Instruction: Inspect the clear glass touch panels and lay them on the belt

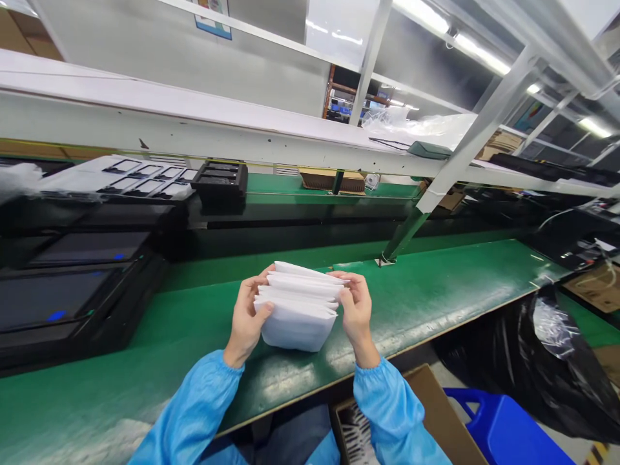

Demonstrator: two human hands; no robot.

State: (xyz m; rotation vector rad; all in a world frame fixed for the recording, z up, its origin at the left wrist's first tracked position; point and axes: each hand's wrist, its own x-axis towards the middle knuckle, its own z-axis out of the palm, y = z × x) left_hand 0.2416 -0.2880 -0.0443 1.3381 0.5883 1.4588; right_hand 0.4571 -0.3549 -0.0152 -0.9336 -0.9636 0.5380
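Note:
Both of my hands hold a fanned stack of white sheets or flat white bags (299, 303) above the green workbench (426, 290). My left hand (247, 316) grips the stack's left edge, thumb on the front face. My right hand (356, 310) is closed on the right edge, fingers curled over the upper sheets. Light blue sleeves cover both forearms. The stack sits a little above the bench surface, near its front edge.
Black flat devices or trays (72, 284) are stacked at the left, with a small black tray stack (220, 184) behind. A white shelf frame and slanted post (465, 148) stand at the back right. A cardboard box (426, 420), a blue bin (508, 433) and a black bag (547, 361) sit below right.

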